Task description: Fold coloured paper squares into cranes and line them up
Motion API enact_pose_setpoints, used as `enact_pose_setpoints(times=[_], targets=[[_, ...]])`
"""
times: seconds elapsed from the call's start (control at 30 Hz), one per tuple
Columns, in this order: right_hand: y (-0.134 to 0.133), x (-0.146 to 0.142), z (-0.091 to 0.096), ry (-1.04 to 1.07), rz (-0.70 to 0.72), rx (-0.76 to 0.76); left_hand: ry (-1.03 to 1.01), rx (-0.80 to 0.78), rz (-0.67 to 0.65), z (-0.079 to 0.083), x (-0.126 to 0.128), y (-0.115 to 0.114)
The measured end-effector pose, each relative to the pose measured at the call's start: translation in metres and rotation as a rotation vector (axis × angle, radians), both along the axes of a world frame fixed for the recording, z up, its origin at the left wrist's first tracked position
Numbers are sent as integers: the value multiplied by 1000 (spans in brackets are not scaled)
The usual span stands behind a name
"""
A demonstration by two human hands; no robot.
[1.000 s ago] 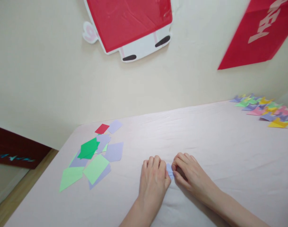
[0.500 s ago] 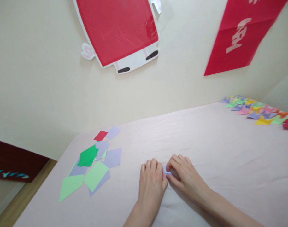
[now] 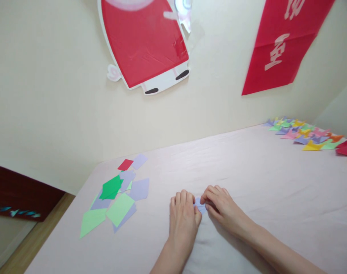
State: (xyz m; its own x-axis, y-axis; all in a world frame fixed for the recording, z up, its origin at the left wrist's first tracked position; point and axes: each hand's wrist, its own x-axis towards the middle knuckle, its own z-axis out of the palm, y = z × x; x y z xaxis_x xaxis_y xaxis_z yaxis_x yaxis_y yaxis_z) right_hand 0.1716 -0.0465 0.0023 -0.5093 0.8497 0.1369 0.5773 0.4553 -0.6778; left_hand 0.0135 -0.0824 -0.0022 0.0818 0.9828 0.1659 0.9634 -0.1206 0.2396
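A small piece of lavender paper (image 3: 201, 206) with a crease across it lies on the pale cloth-covered surface (image 3: 247, 167), between my two hands. My left hand (image 3: 183, 213) presses on its left side, fingers bent and thumb against the paper. My right hand (image 3: 220, 203) pinches at the paper's right edge with thumb and forefinger, the other fingers curled. Parts of the paper are hidden under the fingers, so its full shape does not show.
On the left lie loose sheets, among them a light green sheet (image 3: 120, 209), a dark green sheet (image 3: 112, 187) and a red sheet (image 3: 125, 164). Several folded paper shapes (image 3: 312, 145) stand at the far right. The wall (image 3: 173, 118) bounds the back edge.
My right hand has shifted slightly to the right, and more of the lavender paper shows between the hands. My left hand stays on it. The whole view has tilted a little.
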Motion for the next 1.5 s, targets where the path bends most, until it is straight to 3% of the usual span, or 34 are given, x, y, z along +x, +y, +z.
enact_pose_setpoints(times=[0.23,0.87,1.5], targets=[[-1,0,1,0,-8,35,-252,-53,43,15,4,-8],[0,0,1,22,-14,58,-447,-8,94,5,4,-8],[1,1,-3,6,-18,125,-239,54,94,9,9,-7]])
